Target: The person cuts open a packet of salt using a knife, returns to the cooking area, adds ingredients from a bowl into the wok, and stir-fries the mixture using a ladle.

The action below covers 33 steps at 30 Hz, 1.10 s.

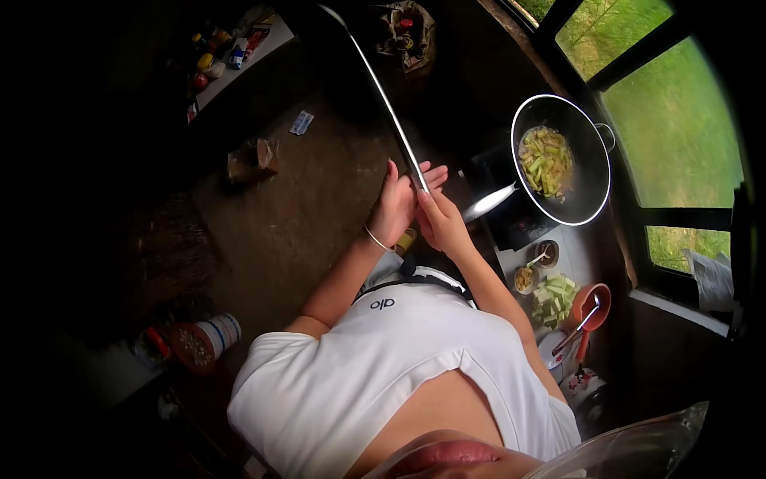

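A pale counter (581, 257) on the right carries a dark stove (515, 233), a brown bowl (547, 254), a smaller bowl of minced bits (525, 279), pale green cut vegetables (554, 299) (what lies beneath them is hidden) and an orange pot (598, 297). On the brown floor (275, 215) lies a small printed packet (302, 123). A white tabletop (267, 46), upper left, holds clustered jars (209, 64) and a blue-and-white container (238, 53).
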Each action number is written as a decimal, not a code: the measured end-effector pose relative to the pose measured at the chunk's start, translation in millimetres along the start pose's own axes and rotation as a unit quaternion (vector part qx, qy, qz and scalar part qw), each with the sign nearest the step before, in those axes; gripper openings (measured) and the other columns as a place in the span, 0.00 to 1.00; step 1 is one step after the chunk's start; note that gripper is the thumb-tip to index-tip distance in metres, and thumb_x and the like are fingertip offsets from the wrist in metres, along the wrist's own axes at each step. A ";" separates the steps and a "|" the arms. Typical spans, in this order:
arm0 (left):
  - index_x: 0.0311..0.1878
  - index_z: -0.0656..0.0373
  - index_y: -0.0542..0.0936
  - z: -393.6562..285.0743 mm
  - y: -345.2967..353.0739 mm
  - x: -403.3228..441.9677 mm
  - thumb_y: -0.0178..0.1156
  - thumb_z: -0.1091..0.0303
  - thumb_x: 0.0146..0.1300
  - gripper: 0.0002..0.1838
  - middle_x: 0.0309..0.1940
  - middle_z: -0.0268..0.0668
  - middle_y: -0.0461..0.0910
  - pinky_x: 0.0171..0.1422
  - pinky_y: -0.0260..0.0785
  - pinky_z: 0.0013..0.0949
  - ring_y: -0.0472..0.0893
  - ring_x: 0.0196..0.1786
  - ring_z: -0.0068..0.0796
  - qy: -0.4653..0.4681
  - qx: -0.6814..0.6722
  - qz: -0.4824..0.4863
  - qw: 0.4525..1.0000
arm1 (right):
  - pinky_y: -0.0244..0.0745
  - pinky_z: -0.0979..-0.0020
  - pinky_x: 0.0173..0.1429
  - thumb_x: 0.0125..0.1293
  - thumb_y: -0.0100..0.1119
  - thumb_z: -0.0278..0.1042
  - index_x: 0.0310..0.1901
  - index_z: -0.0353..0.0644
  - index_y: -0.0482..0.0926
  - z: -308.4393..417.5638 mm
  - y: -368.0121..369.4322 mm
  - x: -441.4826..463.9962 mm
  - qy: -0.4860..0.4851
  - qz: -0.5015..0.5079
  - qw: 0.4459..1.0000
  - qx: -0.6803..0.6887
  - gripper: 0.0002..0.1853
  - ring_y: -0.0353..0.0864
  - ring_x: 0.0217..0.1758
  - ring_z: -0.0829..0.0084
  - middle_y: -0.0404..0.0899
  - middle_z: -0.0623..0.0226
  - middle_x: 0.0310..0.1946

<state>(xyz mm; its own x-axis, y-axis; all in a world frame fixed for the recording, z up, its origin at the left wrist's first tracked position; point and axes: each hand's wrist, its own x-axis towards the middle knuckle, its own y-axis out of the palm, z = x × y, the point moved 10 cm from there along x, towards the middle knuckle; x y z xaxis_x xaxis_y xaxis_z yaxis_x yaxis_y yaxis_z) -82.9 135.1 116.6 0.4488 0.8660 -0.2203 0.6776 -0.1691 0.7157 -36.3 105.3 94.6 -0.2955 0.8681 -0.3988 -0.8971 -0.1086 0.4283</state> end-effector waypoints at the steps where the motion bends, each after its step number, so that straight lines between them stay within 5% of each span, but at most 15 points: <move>1: 0.68 0.72 0.52 2.4 -1.3 2.7 0.28 0.29 0.63 0.50 0.67 0.55 0.57 0.74 0.47 0.43 0.58 0.71 0.43 -0.026 -0.047 0.035 0.998 | 0.47 0.81 0.10 0.72 0.44 0.47 0.31 0.43 0.67 -1.2 -7.7 2.2 0.007 -0.021 0.999 -0.042 0.17 0.55 0.08 0.84 0.61 0.76 0.13; 7: 0.67 0.74 0.54 28.5 -93.5 19.6 0.27 0.30 0.64 0.50 0.67 0.56 0.57 0.75 0.46 0.41 0.57 0.71 0.42 -0.016 -0.012 -0.064 0.998 | 0.53 0.81 0.16 0.71 0.46 0.47 0.30 0.41 0.67 19.5 -9.6 -5.0 -0.077 -0.043 0.992 -0.090 0.18 0.61 0.12 0.84 0.64 0.74 0.13; 10: 0.68 0.74 0.51 19.8 -74.7 18.7 0.27 0.30 0.64 0.50 0.67 0.56 0.58 0.74 0.46 0.41 0.57 0.71 0.42 -0.009 -0.016 -0.041 0.999 | 0.59 0.77 0.22 0.71 0.48 0.45 0.35 0.36 0.70 28.5 -9.2 -6.0 -0.106 -0.068 0.976 -0.178 0.17 0.66 0.17 0.80 0.68 0.68 0.14; 12: 0.67 0.73 0.52 -6.3 3.6 4.4 0.26 0.29 0.63 0.51 0.66 0.57 0.59 0.74 0.47 0.41 0.58 0.70 0.45 -0.008 -0.056 0.031 0.998 | 0.61 0.74 0.24 0.70 0.50 0.43 0.38 0.35 0.71 18.3 -8.3 -2.2 -0.163 -0.083 0.941 -0.285 0.16 0.66 0.17 0.77 0.68 0.65 0.15; 13: 0.67 0.73 0.52 -5.4 2.5 8.5 0.26 0.29 0.63 0.51 0.66 0.57 0.59 0.74 0.47 0.42 0.59 0.70 0.45 -0.007 -0.054 0.044 0.998 | 0.62 0.72 0.25 0.69 0.50 0.42 0.39 0.34 0.72 17.7 -15.3 -1.2 -0.079 -0.080 0.955 -0.276 0.16 0.66 0.18 0.75 0.68 0.63 0.15; 18: 0.67 0.73 0.52 14.1 -64.0 19.6 0.27 0.28 0.62 0.51 0.66 0.57 0.57 0.75 0.46 0.42 0.57 0.71 0.46 0.006 0.012 -0.022 1.000 | 0.60 0.73 0.23 0.69 0.51 0.42 0.34 0.35 0.70 41.0 -17.4 -4.3 -0.113 -0.095 0.947 -0.286 0.16 0.65 0.16 0.77 0.68 0.65 0.13; 22: 0.68 0.73 0.50 3.0 -48.9 14.1 0.28 0.27 0.61 0.52 0.67 0.57 0.57 0.75 0.46 0.41 0.56 0.71 0.45 0.012 0.002 0.005 1.000 | 0.61 0.72 0.23 0.69 0.51 0.42 0.32 0.35 0.68 39.5 -5.5 -10.9 -0.134 -0.086 0.925 -0.345 0.17 0.67 0.17 0.76 0.69 0.64 0.14; 23: 0.68 0.72 0.51 -9.0 -6.0 4.2 0.27 0.27 0.61 0.52 0.67 0.56 0.57 0.74 0.47 0.40 0.58 0.71 0.44 0.014 -0.055 0.062 0.996 | 0.61 0.72 0.23 0.69 0.51 0.42 0.32 0.35 0.68 32.5 -7.5 -9.2 -0.133 -0.088 0.926 -0.343 0.17 0.67 0.17 0.76 0.69 0.64 0.14; 24: 0.67 0.72 0.52 0.2 -15.6 3.8 0.27 0.26 0.61 0.52 0.67 0.56 0.58 0.74 0.49 0.40 0.60 0.69 0.44 -0.007 0.003 -0.017 1.000 | 0.62 0.71 0.23 0.69 0.51 0.43 0.31 0.35 0.68 20.2 -14.2 -4.4 -0.095 -0.089 0.938 -0.320 0.18 0.67 0.17 0.76 0.69 0.63 0.15; 27: 0.67 0.72 0.53 11.7 -36.2 7.3 0.26 0.26 0.61 0.52 0.66 0.54 0.59 0.73 0.49 0.40 0.61 0.69 0.43 -0.005 0.021 0.015 1.000 | 0.62 0.73 0.22 0.69 0.51 0.48 0.29 0.36 0.69 -15.2 -31.6 7.2 -0.032 -0.091 0.959 -0.266 0.20 0.67 0.17 0.78 0.68 0.67 0.14; 33: 0.67 0.68 0.57 10.7 -38.7 5.0 0.30 0.32 0.65 0.46 0.66 0.53 0.61 0.73 0.50 0.39 0.62 0.69 0.41 0.009 0.037 0.029 0.999 | 0.52 0.80 0.17 0.71 0.48 0.47 0.31 0.40 0.69 -2.7 -22.7 1.7 -0.062 -0.080 0.983 -0.156 0.18 0.58 0.13 0.85 0.62 0.75 0.13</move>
<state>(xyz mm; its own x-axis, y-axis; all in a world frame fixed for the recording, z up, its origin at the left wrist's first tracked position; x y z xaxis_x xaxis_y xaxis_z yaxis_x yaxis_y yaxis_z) -100.7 140.9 80.7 0.4780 0.8622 -0.1678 0.6923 -0.2523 0.6761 -17.3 107.9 82.1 -0.1175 0.9365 -0.3305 -0.9915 -0.0921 0.0918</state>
